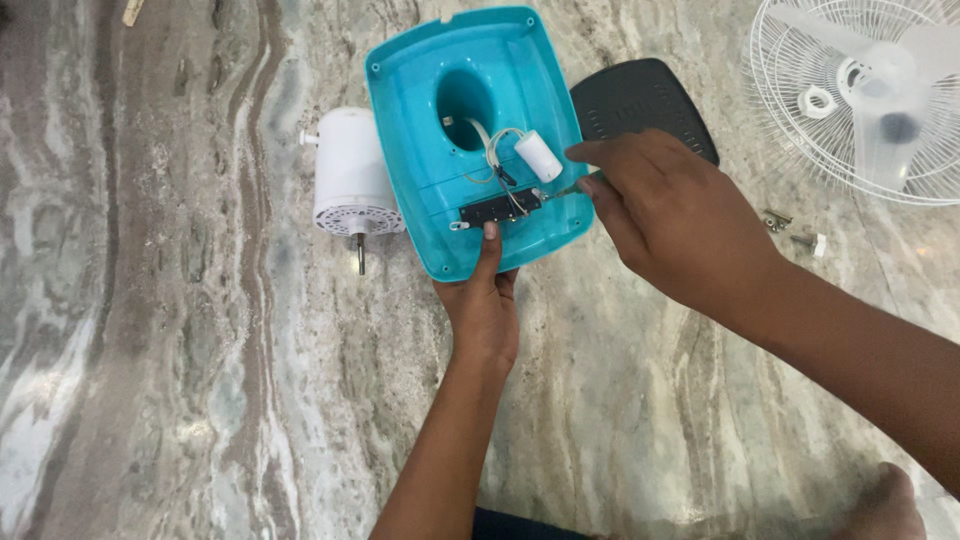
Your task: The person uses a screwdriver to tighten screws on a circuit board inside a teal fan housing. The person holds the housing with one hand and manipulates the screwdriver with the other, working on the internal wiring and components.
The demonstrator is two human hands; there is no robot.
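Fingers: left hand (483,305) grips the near rim of the teal base (478,140), thumb pressed on the black switch strip (500,208). Right hand (668,215) pinches a slim tool (565,188), tip pointing left at the strip's right end.

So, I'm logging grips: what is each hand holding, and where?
Left hand holds the turquoise base by its near edge; right hand grips a thin tool, handle hidden.
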